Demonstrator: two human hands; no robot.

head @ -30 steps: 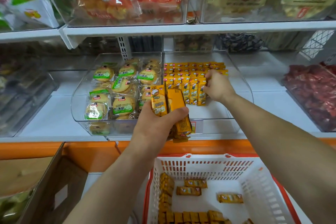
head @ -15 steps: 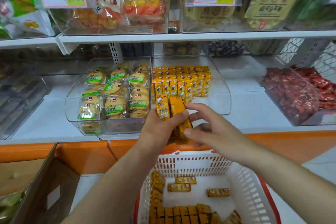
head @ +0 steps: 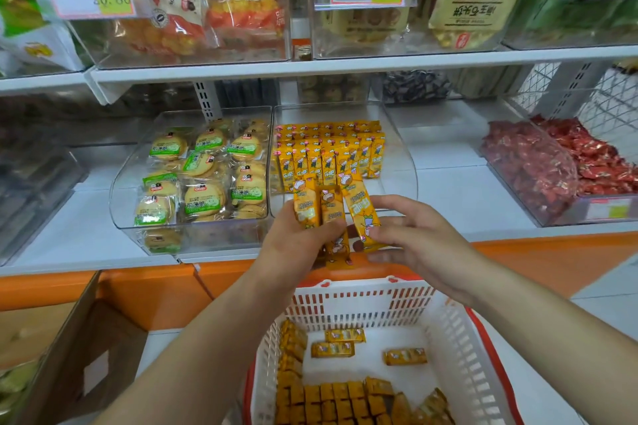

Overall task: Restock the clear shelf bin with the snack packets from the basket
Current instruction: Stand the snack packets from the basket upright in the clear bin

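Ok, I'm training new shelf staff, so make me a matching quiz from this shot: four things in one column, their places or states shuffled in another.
1. left hand
2. right hand
3. basket
4. biscuits

A. white, below the shelf
B. round, green labels
C. pinches one packet
D. grips several packets

Pairs: 1-D, 2-C, 3-A, 4-B.

The scene is seen from one wide-angle camera worn on the head, pointed forward and down. The shelves (head: pixel 345 64) are viewed from near in the upper half, and the white basket (head: pixel 362 307) is framed at the bottom.
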